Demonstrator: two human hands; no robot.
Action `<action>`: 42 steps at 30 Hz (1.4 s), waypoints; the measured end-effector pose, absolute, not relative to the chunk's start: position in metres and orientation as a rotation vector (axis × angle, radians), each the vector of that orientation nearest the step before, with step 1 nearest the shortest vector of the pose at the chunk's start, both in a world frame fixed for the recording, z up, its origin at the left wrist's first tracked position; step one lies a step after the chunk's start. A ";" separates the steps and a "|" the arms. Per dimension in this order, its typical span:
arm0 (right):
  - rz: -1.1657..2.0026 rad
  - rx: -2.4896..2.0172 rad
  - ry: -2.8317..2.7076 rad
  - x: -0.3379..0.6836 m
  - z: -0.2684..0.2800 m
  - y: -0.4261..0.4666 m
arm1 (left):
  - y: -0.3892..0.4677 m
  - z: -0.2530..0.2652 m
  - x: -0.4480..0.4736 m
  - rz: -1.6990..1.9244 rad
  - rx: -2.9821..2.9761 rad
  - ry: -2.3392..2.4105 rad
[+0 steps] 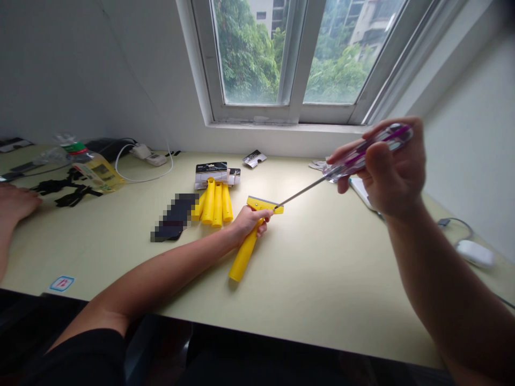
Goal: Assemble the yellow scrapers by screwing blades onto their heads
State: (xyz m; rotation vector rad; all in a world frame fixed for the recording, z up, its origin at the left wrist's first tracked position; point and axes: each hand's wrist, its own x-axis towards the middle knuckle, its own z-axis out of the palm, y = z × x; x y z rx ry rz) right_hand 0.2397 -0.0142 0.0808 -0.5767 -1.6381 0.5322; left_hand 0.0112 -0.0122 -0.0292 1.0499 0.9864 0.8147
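My left hand is closed around the neck of a yellow scraper, just below its wide head. A grey blade edge runs along the far side of that head, and a screw shows near its left end. In my right hand is a screwdriver with a clear and purple handle, gripped by fingers and thumb. Its long shaft slants down to the left, and the tip meets the right end of the scraper head beside my left thumb. Whether the tip sits in a screw cannot be made out.
Several yellow scrapers with black cards lie left of my hands, beside a dark pixelated phone-like slab. Farther left are a bottle of yellow liquid, black strips and another person's hand. A white adapter lies at right.
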 end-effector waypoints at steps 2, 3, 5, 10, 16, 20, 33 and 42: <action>0.536 -0.562 -1.634 0.239 0.081 -0.014 | -0.013 -0.028 0.011 0.810 1.038 0.993; 0.539 -0.555 -1.629 0.239 0.081 -0.014 | -0.013 -0.027 0.011 0.808 1.034 0.994; 0.543 -0.542 -1.620 0.239 0.081 -0.015 | -0.013 -0.026 0.012 0.808 1.029 0.993; 0.549 -0.541 -1.623 0.239 0.080 -0.014 | -0.014 -0.025 0.012 0.801 1.013 0.997; 0.566 -0.503 -1.645 0.240 0.080 -0.012 | -0.014 -0.024 0.012 0.805 0.995 1.009; 0.578 -0.542 -1.662 0.238 0.081 -0.016 | -0.013 -0.024 0.013 0.804 0.996 1.003; 0.539 -0.629 -1.685 0.235 0.083 -0.023 | -0.013 -0.026 0.014 0.818 1.008 0.986; 0.499 -0.592 -1.645 0.237 0.083 -0.021 | -0.012 -0.028 0.013 0.818 0.994 0.983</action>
